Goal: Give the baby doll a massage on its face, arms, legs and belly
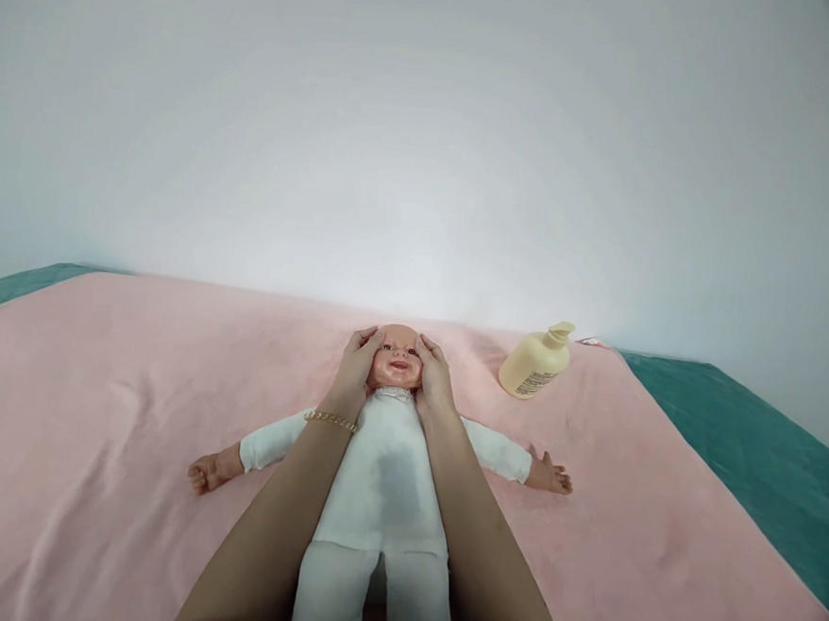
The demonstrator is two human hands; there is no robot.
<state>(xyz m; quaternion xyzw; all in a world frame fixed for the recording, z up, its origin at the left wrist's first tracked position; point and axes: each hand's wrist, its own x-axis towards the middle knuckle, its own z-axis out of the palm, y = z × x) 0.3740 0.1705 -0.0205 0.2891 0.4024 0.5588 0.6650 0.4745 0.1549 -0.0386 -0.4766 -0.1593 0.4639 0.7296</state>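
Head view: one doll (362, 482) lies face up on one pink cloth (134, 357), its two arms spread outward. Two hands are present, left hand (356, 361) and right hand (437, 369), one at each side of the doll's head; the fingers of both are curved against it, gripping it between them. One bracelet (331, 422) circles the left wrist. One yellow pump bottle (530, 361) stands tilted in view, right of the head, apart from both hands. Green material (746, 438) shows at two sides.
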